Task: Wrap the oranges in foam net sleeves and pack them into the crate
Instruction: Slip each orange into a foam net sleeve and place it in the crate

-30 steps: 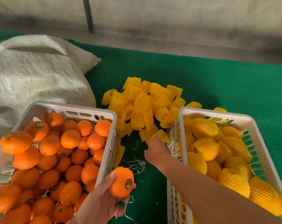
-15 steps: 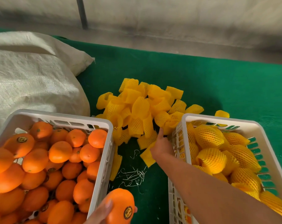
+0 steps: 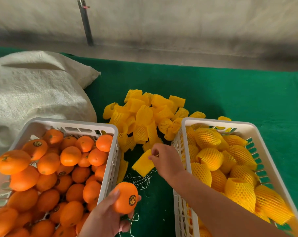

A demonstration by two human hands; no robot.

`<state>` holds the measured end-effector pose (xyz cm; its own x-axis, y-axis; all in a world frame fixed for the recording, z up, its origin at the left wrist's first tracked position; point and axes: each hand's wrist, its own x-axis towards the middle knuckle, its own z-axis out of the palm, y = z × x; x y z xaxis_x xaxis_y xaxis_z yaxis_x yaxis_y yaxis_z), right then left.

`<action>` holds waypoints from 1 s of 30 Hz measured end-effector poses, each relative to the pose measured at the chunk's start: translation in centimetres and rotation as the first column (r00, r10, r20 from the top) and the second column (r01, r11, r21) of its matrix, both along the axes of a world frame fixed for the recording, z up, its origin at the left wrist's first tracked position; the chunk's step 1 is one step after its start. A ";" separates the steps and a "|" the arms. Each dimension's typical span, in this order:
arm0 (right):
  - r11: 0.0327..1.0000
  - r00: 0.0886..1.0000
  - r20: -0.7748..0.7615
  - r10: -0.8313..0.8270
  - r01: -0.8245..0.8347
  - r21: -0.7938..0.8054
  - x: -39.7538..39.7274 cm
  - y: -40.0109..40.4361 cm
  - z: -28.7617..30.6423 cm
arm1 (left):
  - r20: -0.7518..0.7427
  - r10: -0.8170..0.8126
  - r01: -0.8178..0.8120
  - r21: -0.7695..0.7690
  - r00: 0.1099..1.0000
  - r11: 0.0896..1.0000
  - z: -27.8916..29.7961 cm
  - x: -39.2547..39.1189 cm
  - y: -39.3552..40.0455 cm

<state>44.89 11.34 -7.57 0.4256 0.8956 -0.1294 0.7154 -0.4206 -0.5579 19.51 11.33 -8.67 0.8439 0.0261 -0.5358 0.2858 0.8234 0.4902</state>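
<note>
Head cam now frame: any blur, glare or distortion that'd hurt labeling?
Head view: light is soft and even, no glare, only faint shadows on the green cloth. The held orange, left hand and right hand with its foam sleeve are slightly soft. Wide-angle bend shows in the splayed crate rims and leaning pole.

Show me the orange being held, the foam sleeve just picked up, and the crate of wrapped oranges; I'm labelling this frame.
held orange (image 3: 125,197), head view, on its front skin left of the sticker.
foam sleeve (image 3: 142,164), head view, middle of its flat face.
crate of wrapped oranges (image 3: 213,120), head view, far white rim.
</note>
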 end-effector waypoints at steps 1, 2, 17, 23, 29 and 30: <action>0.999 0.999 -0.018 0.032 -0.031 0.025 -0.5 -1.1 1.0 | 0.052 0.187 -0.190 0.043 0.981 0.981 1.1 -1.3 -0.8; 0.997 0.998 -0.036 0.056 -0.055 0.047 -1.0 -2.2 2.1 | 0.035 0.300 -0.302 0.053 0.953 0.952 1.5 -0.8 -0.5; 0.958 0.947 -0.160 0.280 -0.265 0.111 -4.6 -16.4 10.1 | -0.080 0.427 -0.425 0.045 0.901 0.904 9.6 -0.8 -8.9; 0.927 0.927 0.009 0.374 -0.374 0.004 -4.1 -19.0 10.4 | -0.012 0.463 -0.454 0.183 0.886 0.872 10.5 -1.8 -10.0; 0.854 0.844 0.134 0.519 -0.517 -0.047 -4.3 -20.1 11.6 | -0.050 -0.106 0.104 0.800 0.993 0.591 15.2 -1.5 -9.0; 0.849 0.839 0.130 0.528 -0.525 -0.053 -4.3 -20.2 12.0 | -0.101 -0.184 0.176 0.872 0.978 0.457 15.9 -1.1 -8.9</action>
